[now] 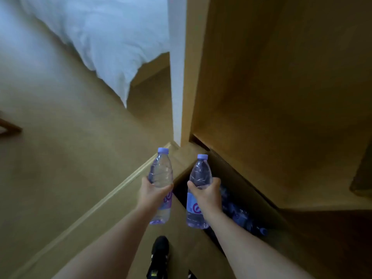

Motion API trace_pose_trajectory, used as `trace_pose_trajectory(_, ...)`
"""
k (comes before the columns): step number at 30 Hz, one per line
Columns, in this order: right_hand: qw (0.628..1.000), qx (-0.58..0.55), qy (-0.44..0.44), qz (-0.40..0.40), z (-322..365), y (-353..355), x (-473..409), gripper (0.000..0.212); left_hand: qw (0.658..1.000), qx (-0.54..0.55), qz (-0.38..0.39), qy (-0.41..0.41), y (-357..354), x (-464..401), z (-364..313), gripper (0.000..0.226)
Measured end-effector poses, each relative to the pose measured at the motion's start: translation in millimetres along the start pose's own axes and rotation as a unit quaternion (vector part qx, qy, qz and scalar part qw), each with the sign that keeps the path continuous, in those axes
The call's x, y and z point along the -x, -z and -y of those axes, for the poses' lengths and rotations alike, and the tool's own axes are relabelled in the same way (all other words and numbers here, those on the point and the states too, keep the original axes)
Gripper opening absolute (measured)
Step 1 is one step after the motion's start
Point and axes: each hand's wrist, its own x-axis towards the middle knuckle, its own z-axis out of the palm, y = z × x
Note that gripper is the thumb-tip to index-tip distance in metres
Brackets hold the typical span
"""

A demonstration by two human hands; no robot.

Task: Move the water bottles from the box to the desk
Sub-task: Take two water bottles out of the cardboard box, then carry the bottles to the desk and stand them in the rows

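Clear plastic with lilac caps: I hold two water bottles upright, one in each hand, out in front of me above the floor. My left hand [153, 193] wraps round the middle of the left bottle [161, 174], fingers curled over its purple-swirl label, thumb on the near side. My right hand [207, 193] grips the right bottle [198, 198] the same way, at the waist just above its label. The two bottles stand near each other, apart, caps up.

Below and behind the right bottle lies the open cardboard box [182, 164] on the floor, its flap folded out toward my left hand. More bottles [239, 216] lie inside it in shadow, caps and labels just showing; I cannot count them.

The box sits against a wooden cabinet [271, 97] with a deep open recess. Left of that runs a white wall edge [177, 77], and beyond it white bedding [96, 33] hangs over a bed's corner. Tan carpet [50, 137] covers the floor. My black shoe [159, 252] shows between my forearms.
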Motion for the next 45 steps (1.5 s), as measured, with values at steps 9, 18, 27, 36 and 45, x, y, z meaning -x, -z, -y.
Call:
trace_pose_trajectory(9,0.98,0.073,0.182,0.029,151.4,-80.5,113.7,0.07,0.968,0.115,-0.218,-0.041,165.0,60.3,-51.4,0.048)
trace_pose_trajectory(18,0.942,0.109,0.305,0.091,257.2,-182.2,220.8,0.075,0.923,0.146,-0.344,-0.093,320.7,85.1,-90.0,0.056)
trace_pose_trajectory(27,0.909,0.144,0.365,0.142,314.1,-278.8,261.8,0.074,0.898,0.126,-0.419,-0.055,427.2,63.2,-95.4,0.066)
trace_pose_trajectory(36,0.892,0.155,0.38,0.189,392.7,-395.5,221.4,0.074,0.895,0.11,-0.432,-0.012,501.9,-39.9,-130.4,0.071)
trace_pose_trajectory(45,0.876,0.176,0.393,0.217,543.0,-522.5,139.3,0.074,0.893,0.134,-0.429,0.013,584.8,-183.3,-240.1,0.066)
